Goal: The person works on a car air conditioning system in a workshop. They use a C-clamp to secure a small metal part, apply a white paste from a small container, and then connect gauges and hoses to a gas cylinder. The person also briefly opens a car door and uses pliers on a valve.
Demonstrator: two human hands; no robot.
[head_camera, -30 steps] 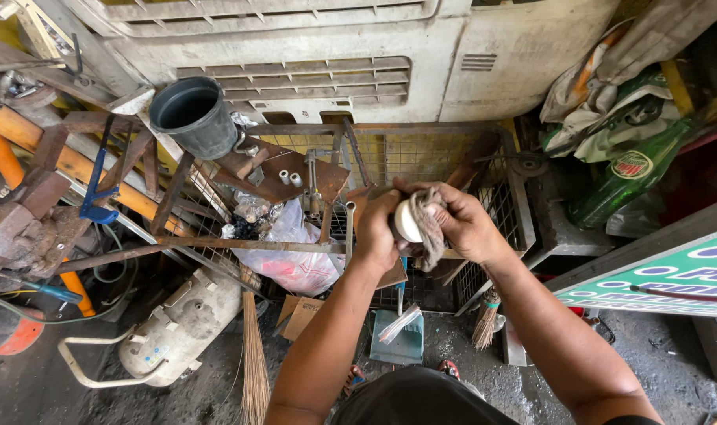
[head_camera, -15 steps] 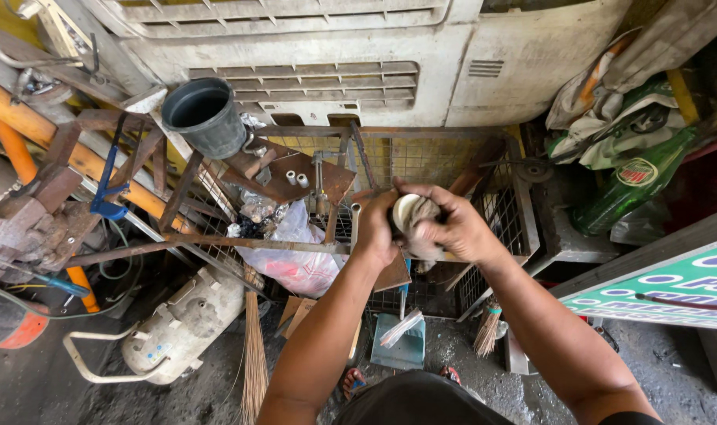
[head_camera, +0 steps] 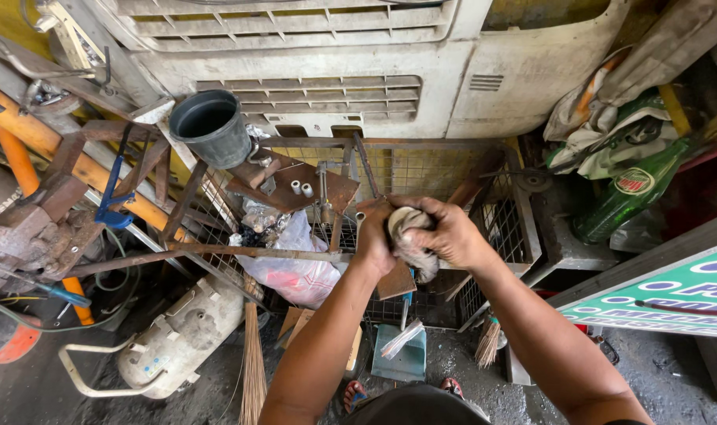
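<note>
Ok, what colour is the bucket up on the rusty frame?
Dark grey, almost black inside; the bucket shows in the head view, the only one, upper left.

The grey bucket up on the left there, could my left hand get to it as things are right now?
Probably yes, but not at once. The left hand and the right hand are both closed around a dirty rag. The grey bucket sits open-topped on the rusty frame, with nothing above it.

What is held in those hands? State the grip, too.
Both hands hold a dirty rag bunched round something hidden. The right hand wraps over its top; the left hand presses its left side.
</note>
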